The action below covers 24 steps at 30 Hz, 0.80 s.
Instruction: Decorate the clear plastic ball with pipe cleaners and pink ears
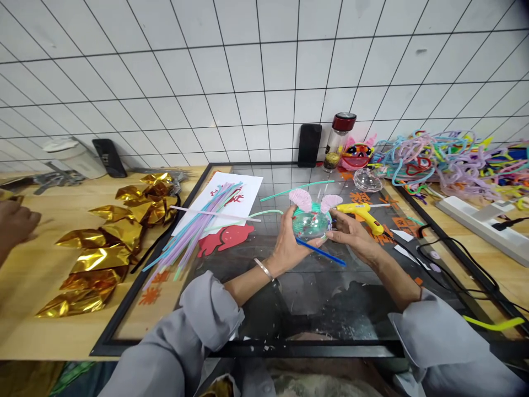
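Between my two hands is a clear round ornament (pixel 312 225) wrapped with green pipe cleaner, with two pink ears standing on top. My left hand (pixel 288 242) grips its left side and underside. My right hand (pixel 351 234) has its fingers on the right side. A dark blue pipe cleaner (pixel 324 253) sticks out below the ornament, by my left hand; whether it is attached cannot be seen. Just beyond my right hand lies a yellow glue gun (pixel 363 214). Green pipe cleaners (pixel 297 189) lie behind and to the left of the ornament.
Pipe cleaners (pixel 194 226) lie across white paper (pixel 248 184) and a red cutout (pixel 231 237). Gold foil (pixel 103 259) is at left, near another person's hand (pixel 19 226). A bottle (pixel 339 143), phone (pixel 309 145), tangled pipe cleaners (pixel 450 160) and power strip (pixel 487 226) stand behind and right.
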### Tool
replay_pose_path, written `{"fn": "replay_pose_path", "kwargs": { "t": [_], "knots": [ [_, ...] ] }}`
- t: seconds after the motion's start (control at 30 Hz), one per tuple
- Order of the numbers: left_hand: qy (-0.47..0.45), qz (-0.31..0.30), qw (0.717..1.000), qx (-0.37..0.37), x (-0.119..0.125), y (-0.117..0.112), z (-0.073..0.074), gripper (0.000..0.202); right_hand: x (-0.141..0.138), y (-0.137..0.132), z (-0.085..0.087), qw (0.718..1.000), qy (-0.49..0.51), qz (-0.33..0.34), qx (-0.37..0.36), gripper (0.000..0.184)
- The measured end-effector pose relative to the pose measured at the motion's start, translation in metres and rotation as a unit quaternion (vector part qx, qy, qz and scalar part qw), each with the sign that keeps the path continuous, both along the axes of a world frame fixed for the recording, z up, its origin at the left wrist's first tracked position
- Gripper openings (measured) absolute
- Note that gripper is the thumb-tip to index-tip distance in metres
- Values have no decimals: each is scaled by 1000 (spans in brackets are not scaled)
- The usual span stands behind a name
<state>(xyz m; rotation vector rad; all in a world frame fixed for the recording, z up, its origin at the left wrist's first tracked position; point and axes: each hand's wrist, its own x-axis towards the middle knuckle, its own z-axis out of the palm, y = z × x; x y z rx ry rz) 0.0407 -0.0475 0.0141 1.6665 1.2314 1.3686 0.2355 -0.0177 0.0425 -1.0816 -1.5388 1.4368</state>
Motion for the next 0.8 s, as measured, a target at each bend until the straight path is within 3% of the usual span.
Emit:
{"fn": "replay_pose_path", "kwargs": {
  "t": [0.27, 0.43, 0.63, 0.8],
  "knots": [
    [-7, 31, 999, -29, -3, 0, -1, 98, 8, 3, 4, 999, -32, 17, 36, 71],
    [-9, 24, 999, -42, -3, 0, 2, 98, 14, 4, 4, 994, -66, -41, 70, 59],
    [-6, 25, 998, -52, -4, 2, 1, 100, 8, 5, 2, 991, -34, -91, 94, 45],
    [-8, 24, 999, -39, -4, 2, 2, 97, 14, 7, 4, 963, -11, -215, 164, 29]
  ]
}}
